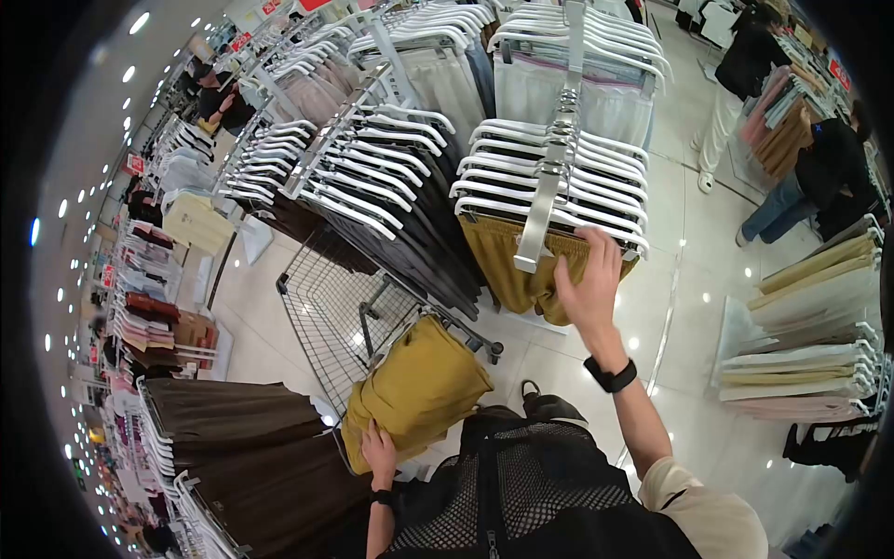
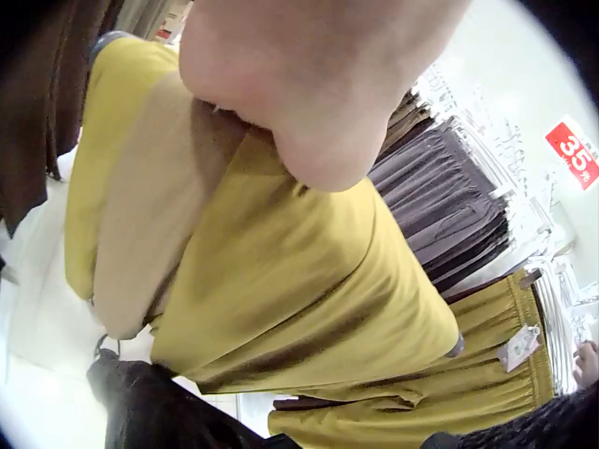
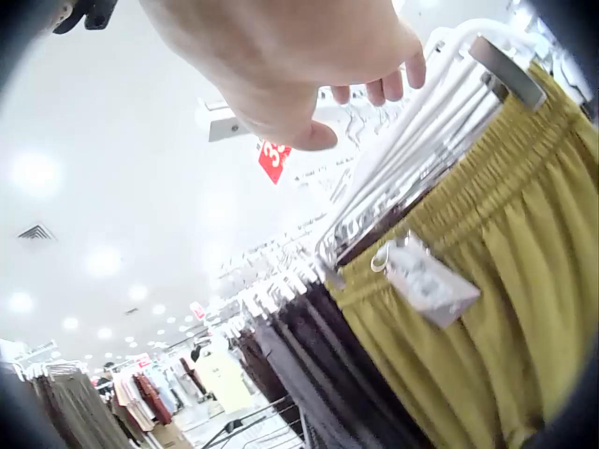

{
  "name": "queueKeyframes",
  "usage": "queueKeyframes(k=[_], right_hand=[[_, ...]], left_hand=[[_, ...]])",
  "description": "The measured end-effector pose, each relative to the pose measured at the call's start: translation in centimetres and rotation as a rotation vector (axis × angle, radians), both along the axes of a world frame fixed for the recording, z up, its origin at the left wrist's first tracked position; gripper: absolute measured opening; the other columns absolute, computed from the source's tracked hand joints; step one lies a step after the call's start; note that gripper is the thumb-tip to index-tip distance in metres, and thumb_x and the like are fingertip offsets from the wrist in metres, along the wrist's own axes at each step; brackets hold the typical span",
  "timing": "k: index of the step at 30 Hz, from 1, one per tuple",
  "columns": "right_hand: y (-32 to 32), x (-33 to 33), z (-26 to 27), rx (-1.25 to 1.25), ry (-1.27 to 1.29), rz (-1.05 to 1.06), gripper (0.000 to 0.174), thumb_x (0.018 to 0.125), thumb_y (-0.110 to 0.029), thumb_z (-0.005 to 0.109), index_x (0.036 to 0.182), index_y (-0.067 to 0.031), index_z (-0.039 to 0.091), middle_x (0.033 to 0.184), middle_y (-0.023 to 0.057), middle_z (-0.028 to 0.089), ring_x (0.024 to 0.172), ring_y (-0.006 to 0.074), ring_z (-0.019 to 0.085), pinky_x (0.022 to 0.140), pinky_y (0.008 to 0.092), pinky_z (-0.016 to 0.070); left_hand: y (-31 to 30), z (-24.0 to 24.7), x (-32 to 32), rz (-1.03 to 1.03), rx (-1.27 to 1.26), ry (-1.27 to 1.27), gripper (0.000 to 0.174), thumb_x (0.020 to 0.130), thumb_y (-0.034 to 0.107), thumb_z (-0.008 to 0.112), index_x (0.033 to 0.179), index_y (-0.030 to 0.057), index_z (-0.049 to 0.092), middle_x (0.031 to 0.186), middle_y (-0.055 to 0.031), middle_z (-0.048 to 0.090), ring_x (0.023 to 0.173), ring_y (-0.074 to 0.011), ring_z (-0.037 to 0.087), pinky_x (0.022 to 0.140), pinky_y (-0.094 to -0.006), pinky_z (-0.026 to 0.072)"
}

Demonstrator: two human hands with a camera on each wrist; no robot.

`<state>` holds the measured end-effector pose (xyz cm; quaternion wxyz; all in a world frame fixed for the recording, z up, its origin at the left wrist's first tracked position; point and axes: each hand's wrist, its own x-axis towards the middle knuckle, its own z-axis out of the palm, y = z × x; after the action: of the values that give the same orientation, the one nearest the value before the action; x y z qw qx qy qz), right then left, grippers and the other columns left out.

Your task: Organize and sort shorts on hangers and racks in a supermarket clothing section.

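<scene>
Hanging trousers point(image 1: 498, 265): mustard yellow, they hung at the near end of a metal rail point(image 1: 548, 186), under a row of white hangers point(image 1: 521, 158).
Right hand point(image 1: 589, 284): it was raised to the near end of that rail, fingers spread and nearly straight, fingertips on the hangers above the yellow waistband; it had nothing in its grasp.
Price tag point(image 3: 426, 281): it dangled from the waistband, just below the hand.
Left hand point(image 1: 379, 452): it gripped the lower edge of a folded bundle point(image 1: 419, 387) of the same yellow cloth, fingers and thumb closed on the fabric.
Folded bundle: it sat at the near corner of a wire cart point(image 1: 326, 307), low in front of the person.
Dark trousers point(image 1: 410, 233): they hung on the next rail, beside the yellow ones and above the cart.
</scene>
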<state>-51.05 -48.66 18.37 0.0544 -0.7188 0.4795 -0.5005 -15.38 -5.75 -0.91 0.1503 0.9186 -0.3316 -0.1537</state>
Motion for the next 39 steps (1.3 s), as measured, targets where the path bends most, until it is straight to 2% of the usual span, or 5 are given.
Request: queueKeyframes(k=[8, 12, 25, 30, 39], right_hand=[[-4.1, -0.6, -0.6, 0.173, 0.230, -0.027, 0.034, 0.085, -0.015, 0.080, 0.110, -0.0063, 0.060, 0.108, 0.0133, 0.065, 0.112, 0.0316, 0.064, 0.097, 0.0446, 0.0471], [-5.2, -1.5, -0.1, 0.167, 0.337, 0.028, 0.032, 0.091, -0.033, 0.082, 0.101, -0.0078, 0.064, 0.071, 0.0090, 0.070, 0.068, 0.0304, 0.071, 0.057, 0.0424, 0.0522], [1.6, -9.0, 3.5, -0.155, 0.390, 0.371, 0.042, 0.076, -0.038, 0.092, 0.073, -0.0105, 0.060, 0.061, 0.0028, 0.057, 0.054, 0.0240, 0.058, 0.051, 0.0363, 0.0444], [4.6, -7.7, 6.8, -0.235, 0.400, 0.573, 0.040, 0.075, -0.040, 0.091, 0.073, -0.0126, 0.061, 0.060, 0.0006, 0.051, 0.054, 0.0188, 0.056, 0.049, 0.0342, 0.0401], [5.0, -3.7, 13.5, -0.304, 0.176, 0.556, 0.036, 0.078, -0.038, 0.091, 0.078, -0.0092, 0.070, 0.063, 0.0014, 0.062, 0.051, 0.0187, 0.059, 0.048, 0.0319, 0.0421]], left_hand=[[-0.6, -0.7, -0.9, 0.031, 0.017, -0.103, 0.054, 0.110, 0.033, 0.045, 0.158, 0.0079, 0.050, 0.154, -0.0357, 0.049, 0.141, -0.0494, 0.047, 0.121, -0.0563, 0.0296], [-1.1, -0.6, -1.1, 0.068, 0.049, -0.092, 0.055, 0.110, 0.034, 0.043, 0.158, 0.0079, 0.050, 0.154, -0.0348, 0.049, 0.141, -0.0497, 0.047, 0.122, -0.0559, 0.0287], [-10.5, 12.0, -6.9, -0.219, -0.325, 0.041, 0.069, 0.096, 0.006, 0.065, 0.159, -0.0007, 0.039, 0.166, -0.0317, 0.031, 0.156, -0.0482, 0.029, 0.128, -0.0496, 0.0280], [-17.6, 8.5, -9.2, -0.302, -0.598, 0.810, 0.062, 0.098, 0.002, 0.061, 0.157, -0.0019, 0.043, 0.160, -0.0257, 0.047, 0.151, -0.0375, 0.043, 0.125, -0.0457, 0.0340], [-14.7, 2.8, -12.1, -0.568, -0.150, 0.748, 0.051, 0.111, 0.022, 0.051, 0.156, -0.0012, 0.048, 0.157, -0.0175, 0.055, 0.145, -0.0267, 0.052, 0.121, -0.0396, 0.0395]])
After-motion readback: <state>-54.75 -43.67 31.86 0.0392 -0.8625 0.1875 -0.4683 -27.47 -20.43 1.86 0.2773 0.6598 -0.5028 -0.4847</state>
